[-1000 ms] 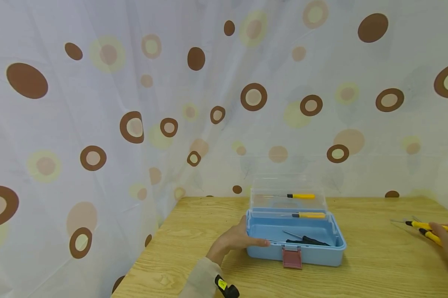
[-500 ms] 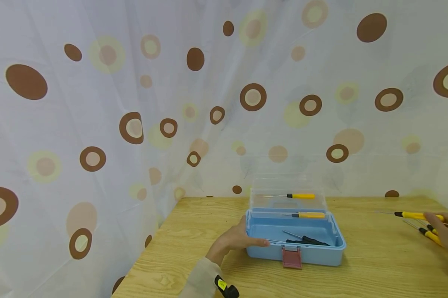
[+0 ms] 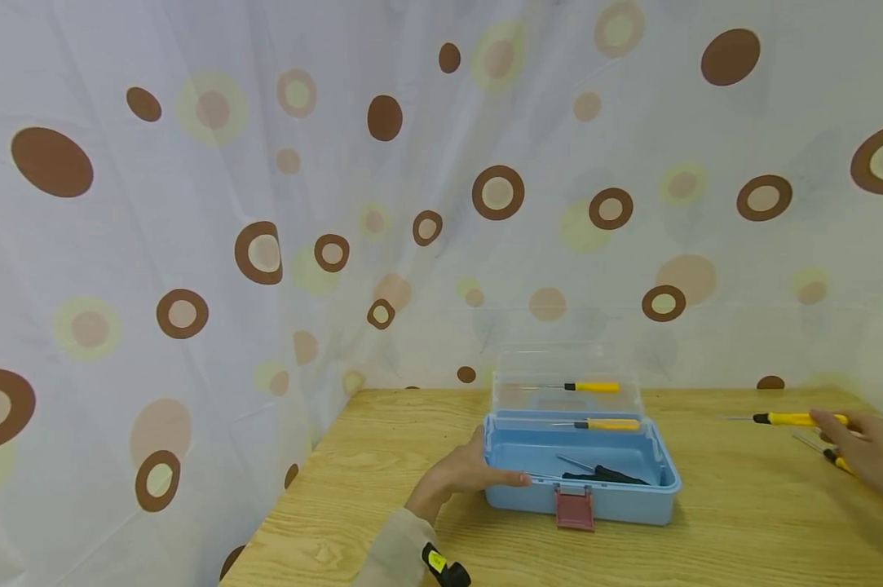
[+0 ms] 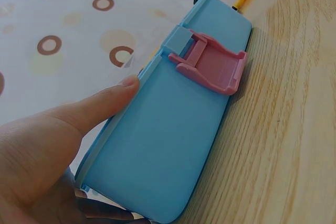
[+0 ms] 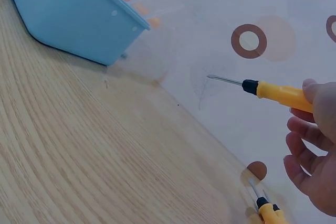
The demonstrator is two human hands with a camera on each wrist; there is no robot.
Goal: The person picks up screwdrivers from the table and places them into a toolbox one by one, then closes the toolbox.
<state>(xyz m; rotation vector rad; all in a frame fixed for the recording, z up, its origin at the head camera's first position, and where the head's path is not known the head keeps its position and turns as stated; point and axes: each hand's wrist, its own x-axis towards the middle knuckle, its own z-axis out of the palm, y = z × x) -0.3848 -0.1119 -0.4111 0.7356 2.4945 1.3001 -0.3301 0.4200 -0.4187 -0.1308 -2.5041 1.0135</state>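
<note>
A light blue toolbox (image 3: 580,505) stands on the table, its clear lid (image 3: 610,364) raised and its pink latch (image 3: 576,510) hanging down in front. My left hand (image 3: 463,471) holds the box at its left front corner, thumb along the front rim and fingers round the end. Between thumb and fingers my right hand (image 3: 870,452) pinches a yellow-handled screwdriver (image 5: 286,96), raised above the table, its tip pointing left. Inside the box lie black screwdrivers (image 3: 610,474). One yellow screwdriver (image 3: 611,425) shows at the clear tray, and another yellow handle (image 3: 598,387) shows at the lid.
More yellow screwdrivers (image 5: 269,212) lie on the table below my right hand, partly hidden by it in the head view. The wooden table (image 3: 735,505) extends between them and the box. A white curtain with brown circles (image 3: 544,244) hangs behind the table.
The right hand has lifted one yellow screwdriver off the group at the right and carried it left and slightly up. The left hand and the box have stayed in place.
</note>
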